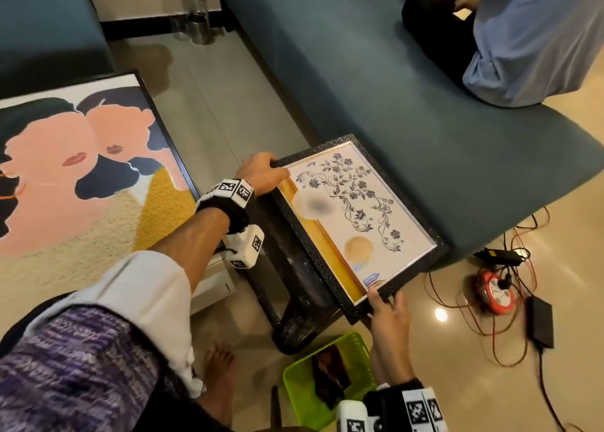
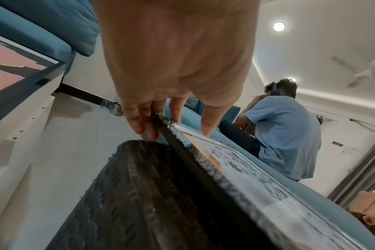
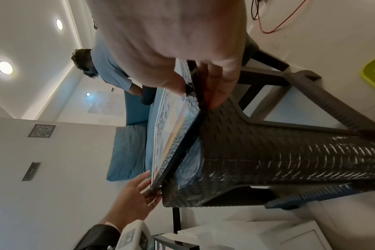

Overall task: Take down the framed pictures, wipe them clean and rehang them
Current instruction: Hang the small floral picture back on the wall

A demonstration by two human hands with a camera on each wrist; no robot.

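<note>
Both hands, left (image 1: 261, 170) and right (image 1: 389, 314), grip the floral frame (image 1: 356, 222) at opposite corners on the stool (image 1: 294, 288); wiping seemingly follows, requiring one freed hand.

Floral framed picture (image 1: 356, 212): dark textured frame, thin silver inner edge, gold band along one long side, white ground printed with blue-grey flowering vines, one tan disc, one blurred pale patch. Face up, tilted, one long edge over a dark woven stool (image 1: 294, 288), far side toward the teal sofa (image 1: 376, 82). Large abstract picture (image 1: 81, 167): thin black frame, peach faces, navy hair, mustard and cream areas, lying face up to the left.
</note>
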